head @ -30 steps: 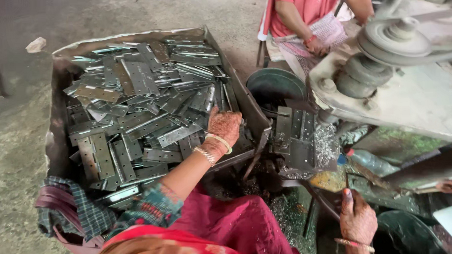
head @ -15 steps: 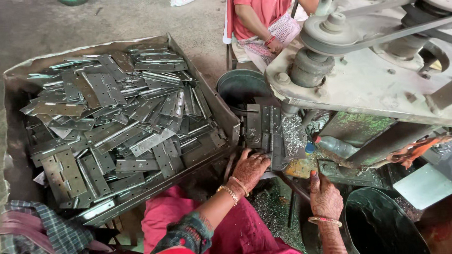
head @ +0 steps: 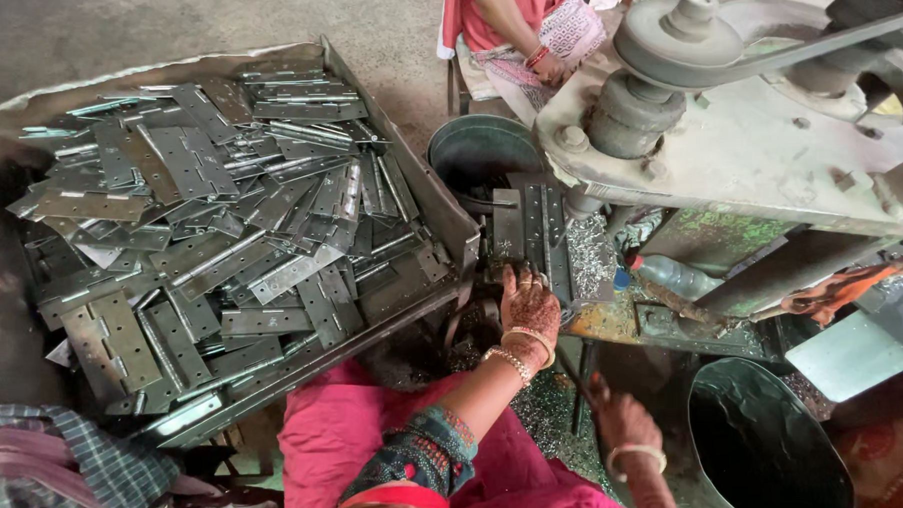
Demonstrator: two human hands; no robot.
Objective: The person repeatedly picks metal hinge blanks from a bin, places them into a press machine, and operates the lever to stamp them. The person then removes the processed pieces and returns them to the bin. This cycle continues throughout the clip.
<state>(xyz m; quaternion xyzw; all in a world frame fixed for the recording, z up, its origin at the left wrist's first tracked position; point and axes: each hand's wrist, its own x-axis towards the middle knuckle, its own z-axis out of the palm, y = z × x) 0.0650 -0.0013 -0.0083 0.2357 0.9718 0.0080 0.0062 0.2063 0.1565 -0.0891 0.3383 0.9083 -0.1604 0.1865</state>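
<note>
My left hand [head: 529,306], with bangles on the wrist, reaches onto the drill press table and closes its fingers on the near edge of a grey metal hinge [head: 529,231] lying flat there. My right hand [head: 622,418] hangs lower, beside a thin dark rod under the table and close to a black bucket [head: 768,443]. It is blurred and nothing shows in it. A big metal tray [head: 440,199] on the left is heaped with several flat hinges [head: 221,232].
The belt-driven drill press [head: 747,123] fills the upper right. Metal shavings [head: 592,259] and a plastic bottle [head: 672,274] lie on its table. A dark round pan [head: 478,153] sits behind the hinge. Another person in pink [head: 523,21] sits beyond.
My left hand left the tray of hinges and moved right onto the press table. My right hand dropped lower, toward the black bucket.
</note>
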